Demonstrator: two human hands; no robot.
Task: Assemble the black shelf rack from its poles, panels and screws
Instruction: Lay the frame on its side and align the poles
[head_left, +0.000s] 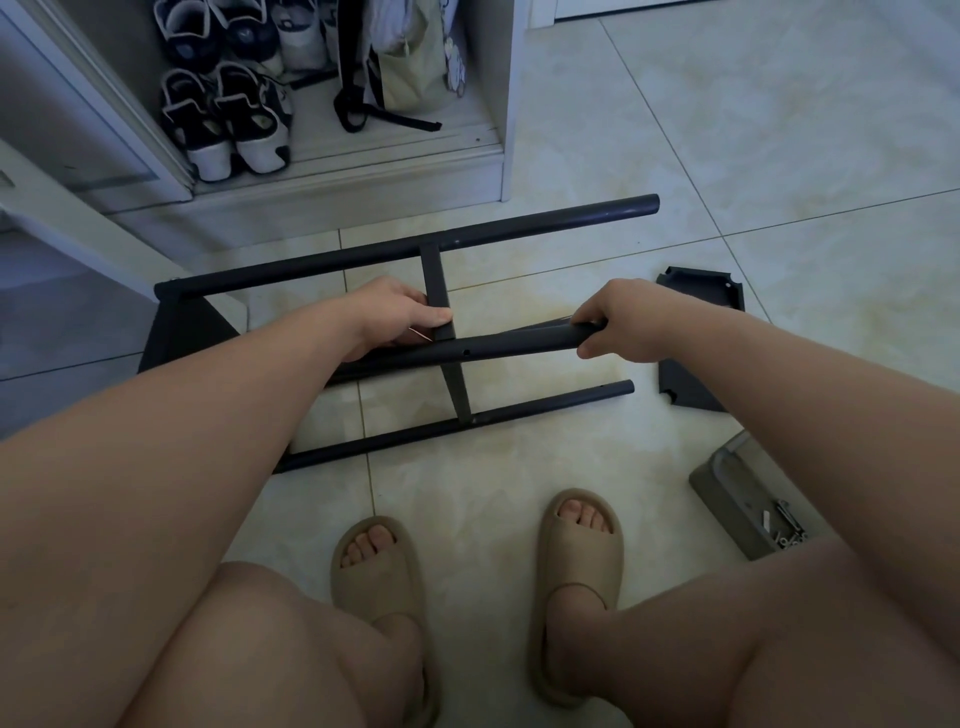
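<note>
A partly built black rack lies on the tiled floor: a far pole (415, 241) and a near pole (467, 421) joined by a flat crossbar (435, 280), with a black panel (176, 332) at their left end. A third pole (498, 347) is held above them, slanting across. My left hand (400, 317) grips the crossbar where it meets this pole. My right hand (618, 322) grips the pole's right end. Two loose black panels (698, 286) (685, 384) lie on the floor to the right.
A grey tray (737, 499) with several screws sits at the right beside my arm. My feet in beige slippers (576, 551) stand just in front of the rack. A white cabinet (498, 104) with shoes (228, 124) and a bag stands behind.
</note>
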